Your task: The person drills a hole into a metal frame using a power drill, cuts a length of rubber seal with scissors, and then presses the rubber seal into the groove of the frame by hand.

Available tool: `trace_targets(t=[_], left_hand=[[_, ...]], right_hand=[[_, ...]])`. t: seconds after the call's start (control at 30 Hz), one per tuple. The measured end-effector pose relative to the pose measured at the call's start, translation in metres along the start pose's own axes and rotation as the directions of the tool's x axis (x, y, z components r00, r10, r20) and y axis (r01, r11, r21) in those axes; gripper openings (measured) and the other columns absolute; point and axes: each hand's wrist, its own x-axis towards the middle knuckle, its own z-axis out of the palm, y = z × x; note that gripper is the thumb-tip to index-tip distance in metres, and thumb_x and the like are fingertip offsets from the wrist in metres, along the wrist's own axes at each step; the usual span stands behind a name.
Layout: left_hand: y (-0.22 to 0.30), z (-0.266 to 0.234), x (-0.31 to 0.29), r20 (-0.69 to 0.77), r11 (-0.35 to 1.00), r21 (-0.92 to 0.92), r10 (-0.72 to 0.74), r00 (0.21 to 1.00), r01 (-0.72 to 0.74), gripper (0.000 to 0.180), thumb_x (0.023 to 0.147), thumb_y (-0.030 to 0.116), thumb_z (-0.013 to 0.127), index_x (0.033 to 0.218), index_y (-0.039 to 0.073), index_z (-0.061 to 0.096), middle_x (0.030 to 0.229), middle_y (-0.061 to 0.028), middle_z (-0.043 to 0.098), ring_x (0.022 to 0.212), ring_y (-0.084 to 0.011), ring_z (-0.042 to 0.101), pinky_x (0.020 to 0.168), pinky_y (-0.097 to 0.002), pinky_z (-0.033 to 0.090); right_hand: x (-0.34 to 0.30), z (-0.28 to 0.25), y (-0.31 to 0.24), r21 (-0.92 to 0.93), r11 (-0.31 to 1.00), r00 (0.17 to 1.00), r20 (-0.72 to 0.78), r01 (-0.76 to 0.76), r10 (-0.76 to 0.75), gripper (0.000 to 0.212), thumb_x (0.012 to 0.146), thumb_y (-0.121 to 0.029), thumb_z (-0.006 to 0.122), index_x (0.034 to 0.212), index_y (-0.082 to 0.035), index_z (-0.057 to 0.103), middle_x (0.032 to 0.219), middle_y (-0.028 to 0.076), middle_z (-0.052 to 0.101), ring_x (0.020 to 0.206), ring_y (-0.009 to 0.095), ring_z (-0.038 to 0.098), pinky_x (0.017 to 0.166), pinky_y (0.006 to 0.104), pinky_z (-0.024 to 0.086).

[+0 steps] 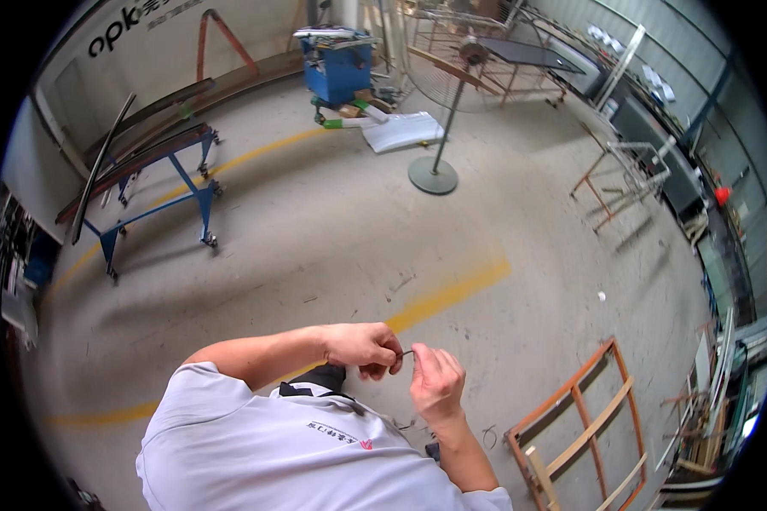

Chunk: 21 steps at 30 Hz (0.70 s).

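I am pinching a small dark wire piece (pixel 406 353) between both hands, left hand (pixel 362 347) and right hand (pixel 435 381) meeting above the concrete floor (pixel 332 230).

— What is that little thing?

— It is a small dark piece (pixel 406 353), thin like a bit of wire or a clip. I cannot tell just what it is.

— Where is it?

— It is up in the air, in front of the white shirt, high over the grey floor.

— Is it flat?

— It looks a bit bent. Most of it is hidden by fingers. Only a short dark bit shows.
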Motion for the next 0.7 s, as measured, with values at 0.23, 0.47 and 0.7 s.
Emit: trace_targets(t=[0.23,0.47,0.7], left_hand=[[-0.032,-0.083,-0.042,0.077,0.345,-0.931,0.503,0.861,-0.119,0.028,0.099,0.022,0.063,0.082,0.001,0.061,0.059,-0.0044,0.053,0.053,-0.0146,0.05,0.052,-0.0297,0.041],[-0.018,-0.245,-0.098,-0.612,0.673,0.379,0.697,0.373,-0.635,0.012,0.093,0.0,0.06,0.102,-0.006,0.064,0.076,-0.0133,0.065,0.066,-0.0267,0.063,0.056,-0.0364,0.05],[-0.028,-0.368,-0.119,-0.338,0.51,0.859,0.495,0.8,0.048,0.017,0.092,0.015,0.06,0.085,0.002,0.051,0.058,-0.0162,0.054,0.055,-0.0373,0.057,0.052,-0.0484,0.045]], right_hand=[[0.128,0.1,-0.008,0.108,0.936,0.911,-0.289,0.335,-0.293,0.018,0.087,0.007,0.063,0.103,0.002,0.064,0.09,0.016,0.068,0.074,0.032,0.068,0.062,0.0406,0.055],[0.251,0.199,-0.048,0.467,0.883,0.992,0.127,-0.05,-0.011,0.014,0.093,-0.002,0.066,0.106,0.001,0.064,0.083,0.015,0.067,0.068,0.028,0.065,0.061,0.0344,0.052],[0.383,0.257,-0.012,0.184,0.963,0.779,0.567,0.197,-0.268,0.007,0.09,-0.011,0.064,0.086,-0.005,0.064,0.077,0.014,0.058,0.067,0.036,0.063,0.058,0.0453,0.05]])
